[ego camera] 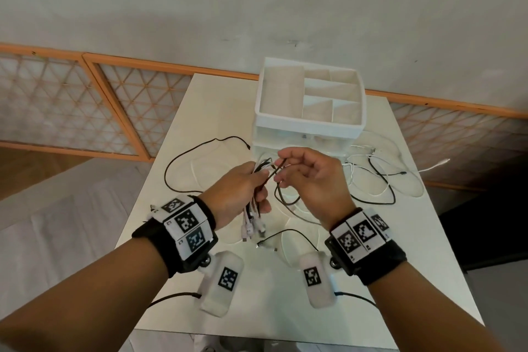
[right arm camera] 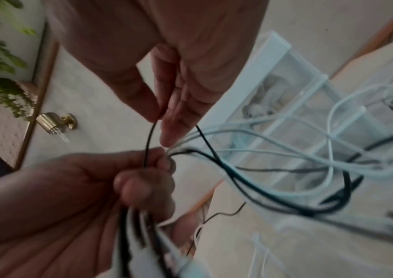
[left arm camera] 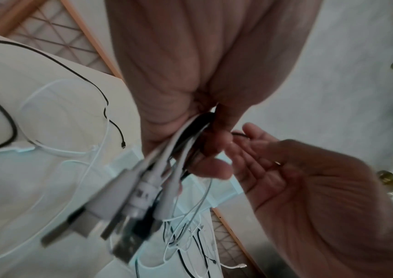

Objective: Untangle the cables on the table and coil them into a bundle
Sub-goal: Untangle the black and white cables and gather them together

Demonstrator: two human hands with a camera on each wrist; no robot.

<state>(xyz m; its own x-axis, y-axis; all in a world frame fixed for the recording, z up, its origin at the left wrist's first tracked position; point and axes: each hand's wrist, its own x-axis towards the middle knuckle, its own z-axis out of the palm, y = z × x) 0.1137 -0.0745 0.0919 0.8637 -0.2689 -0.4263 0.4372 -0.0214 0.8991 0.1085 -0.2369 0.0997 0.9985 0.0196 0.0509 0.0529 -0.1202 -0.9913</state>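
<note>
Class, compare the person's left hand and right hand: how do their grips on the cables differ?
The left hand grips a bunch of cable ends, black and white, plugs hanging below; the right hand pinches one black cable between thumb and fingertips. The left hand's fingers curl round the bunch; the right hand's stay straighter. Both are raised above the table and wear wrist markers.

Blurred plug ends point(left arm camera: 110, 212) hide their connector types; drawer contents point(right arm camera: 259, 109) unclear.

Head view high, facing down over table point(ego camera: 371, 266); wrist views close under palms; all share cables point(ego camera: 371, 180).
</note>
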